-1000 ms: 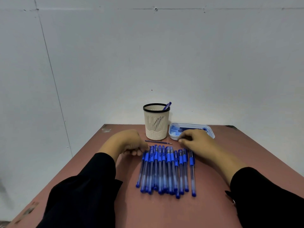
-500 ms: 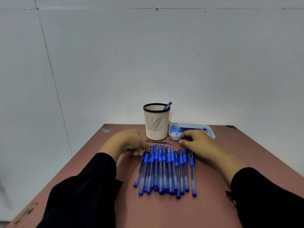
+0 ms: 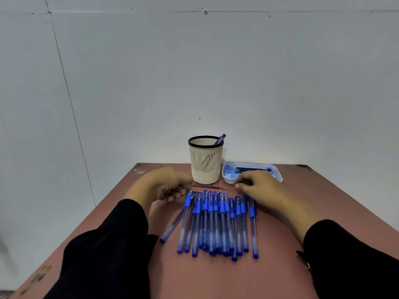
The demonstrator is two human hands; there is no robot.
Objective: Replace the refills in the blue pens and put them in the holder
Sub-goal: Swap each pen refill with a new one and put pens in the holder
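Note:
Several blue pens (image 3: 218, 223) lie side by side in a row on the reddish table (image 3: 216, 277). The leftmost pen (image 3: 171, 228) is angled out to the left, and my left hand (image 3: 162, 184) pinches its far end. My right hand (image 3: 259, 186) rests at the row's far right end with fingers curled and nothing seen in them. A cream mesh holder (image 3: 206, 167) with a black rim stands behind the row with one blue pen (image 3: 220, 139) in it. A thin loose refill (image 3: 209, 186) lies between holder and row.
A white tray (image 3: 278, 173) with blue refills sits right of the holder, just beyond my right hand. A pale wall rises behind the table's far edge. Dark sleeves cover both forearms at the near edge.
My left hand has swung the leftmost pen's near end out to the left, away from the row. My right hand has stayed in place.

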